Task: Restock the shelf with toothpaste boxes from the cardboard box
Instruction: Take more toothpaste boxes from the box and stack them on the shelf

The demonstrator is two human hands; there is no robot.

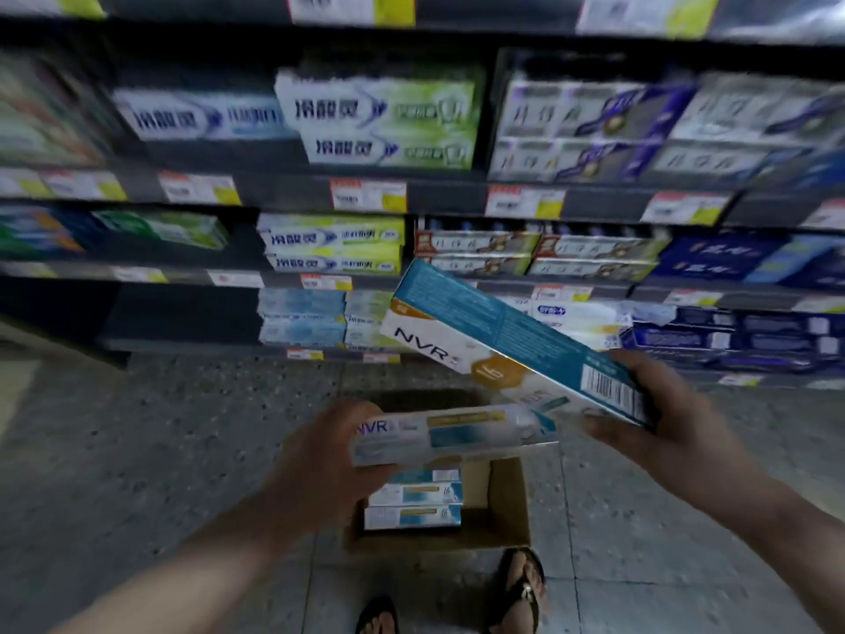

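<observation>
My right hand point(663, 418) grips the barcode end of a white and teal NVR toothpaste box point(498, 340), tilted up to the left in front of the lower shelves. My left hand point(320, 455) holds a second NVR toothpaste box point(448, 434) level, just above the open cardboard box point(507, 510) on the floor. Inside the cardboard box lie more stacked toothpaste boxes point(414, 505). The shelf point(283, 185) ahead carries rows of toothpaste packs; its lower left bay point(183, 313) is dark and bare.
Price tags line the shelf edges. The bottom shelf holds pale blue boxes point(302, 318) in the middle and dark blue packs point(731, 340) at the right. My sandalled feet point(521, 588) stand on the grey speckled floor just behind the cardboard box.
</observation>
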